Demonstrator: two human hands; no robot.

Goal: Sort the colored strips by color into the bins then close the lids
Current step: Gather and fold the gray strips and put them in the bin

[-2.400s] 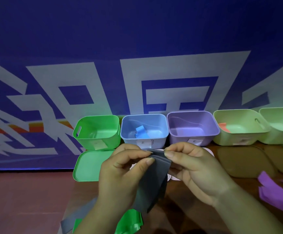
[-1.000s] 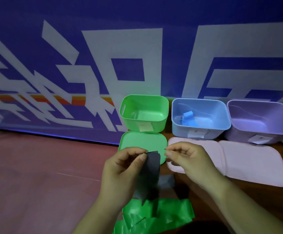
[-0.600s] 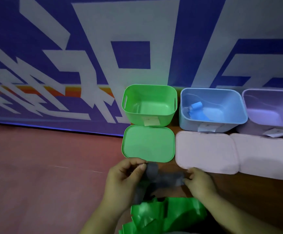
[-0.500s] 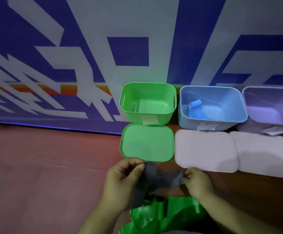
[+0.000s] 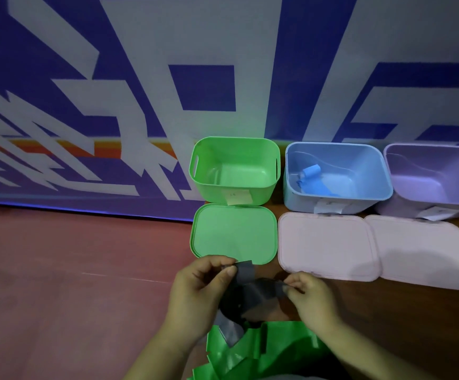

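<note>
My left hand [image 5: 198,292] and my right hand [image 5: 312,297] both pinch dark grey strips [image 5: 253,293], low over the table in front of the green lid [image 5: 234,233]. Green strips [image 5: 253,349] lie in a heap just below my hands. The green bin [image 5: 235,168] stands open and looks empty. The blue bin [image 5: 335,174] holds blue strips [image 5: 313,179]. The purple bin [image 5: 436,176] at the right is open and partly cut off.
Two pale pink lids [image 5: 324,245] [image 5: 420,250] lie flat in front of the blue and purple bins. A blue and white banner [image 5: 168,78] hangs behind the bins. The table's left edge [image 5: 192,270] runs past my left hand, with red floor [image 5: 72,270] beyond.
The view has swung left and down since the earliest frame. My hands have lowered the grey strips from in front of the bins toward the table and spread them apart.
</note>
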